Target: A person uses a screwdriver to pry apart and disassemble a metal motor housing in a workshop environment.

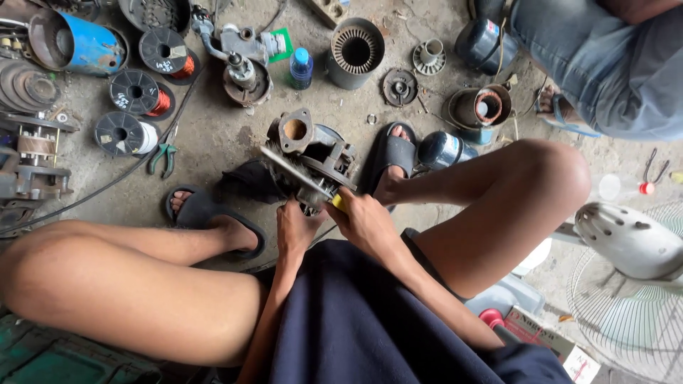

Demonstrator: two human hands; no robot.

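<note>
A rusty grey pump housing point(311, 158) sits on the concrete floor between my feet. My left hand point(295, 231) grips its near underside. My right hand point(363, 222) is closed on a yellow-handled tool point(337, 203) pressed against the housing's near edge. The tool's tip is hidden behind the housing. My bare knees frame both sides, black sandals on my feet.
Wire spools point(135, 92) and green-handled pliers point(163, 156) lie at left. A stator point(356, 50), a blue bottle point(301, 67), and motor parts point(477, 107) lie beyond. Another person point(597, 64) sits at upper right. A white fan point(626, 284) lies at right.
</note>
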